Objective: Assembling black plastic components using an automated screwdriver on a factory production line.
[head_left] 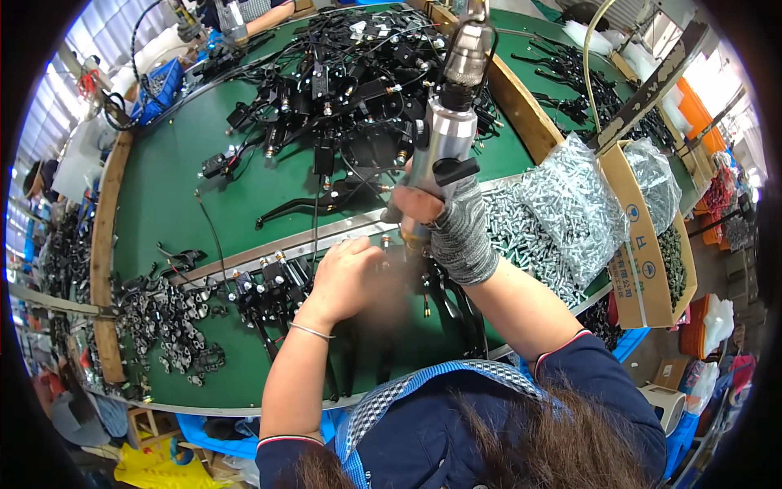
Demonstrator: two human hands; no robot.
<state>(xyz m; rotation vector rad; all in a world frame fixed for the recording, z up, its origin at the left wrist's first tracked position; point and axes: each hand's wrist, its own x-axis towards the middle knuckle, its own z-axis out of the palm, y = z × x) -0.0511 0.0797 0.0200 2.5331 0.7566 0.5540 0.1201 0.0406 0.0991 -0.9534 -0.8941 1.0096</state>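
My right hand (448, 216), in a grey knitted fingerless glove, is wrapped round the silver body of a power screwdriver (452, 130). The tool stands nearly upright, its tip pointing down at the near strip of the bench. Close to that tip is my left hand (350, 273), bare, with a bangle at the wrist and fingers curled inward. What it grips is hidden by the fingers and a blurred patch. Just left of it lie black brake lever assemblies (273, 281) with shiny fittings. More black levers (456, 306) lie below the tool.
A large heap of black lever assemblies with cables (350, 81) covers the far green belt. Silver bolts (521, 228) and a clear bag of bolts (578, 204) lie to the right, beside a cardboard box (635, 253). Small metal clamps (175, 322) are spread at left. Wooden rails (110, 244) edge the bench.
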